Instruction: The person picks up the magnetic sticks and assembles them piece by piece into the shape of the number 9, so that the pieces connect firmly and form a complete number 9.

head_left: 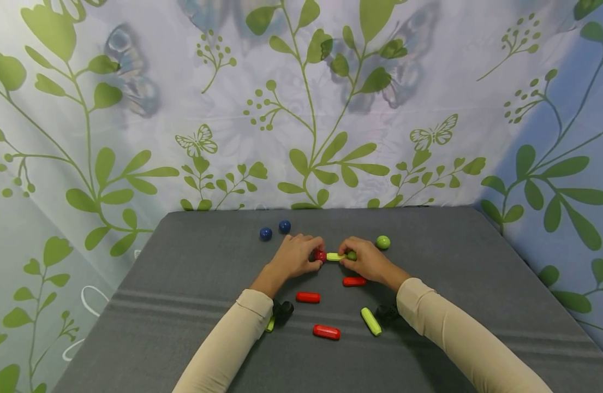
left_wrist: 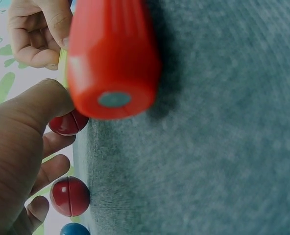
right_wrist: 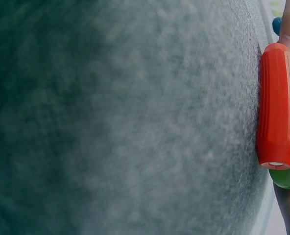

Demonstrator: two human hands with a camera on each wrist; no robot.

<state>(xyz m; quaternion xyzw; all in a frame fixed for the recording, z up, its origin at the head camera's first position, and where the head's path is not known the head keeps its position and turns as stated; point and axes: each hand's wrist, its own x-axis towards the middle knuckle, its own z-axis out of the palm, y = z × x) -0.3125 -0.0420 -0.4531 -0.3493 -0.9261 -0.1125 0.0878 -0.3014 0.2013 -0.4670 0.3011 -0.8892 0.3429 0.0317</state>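
In the head view my left hand holds a red ball between thumb and fingers. My right hand faces it and pinches a light green rod near its right end. The rod's left end meets the red ball. A green ball shows among the right fingers, at the rod's other end. In the left wrist view a second red ball lies by the lower left fingers. A red rod lies just below the right hand; the right wrist view shows a red rod close up.
Two blue balls sit behind the left hand, and a light green ball sits beyond the right. Nearer lie red rods and a light green rod. Another green rod is partly under the left sleeve. Grey cloth covers the table.
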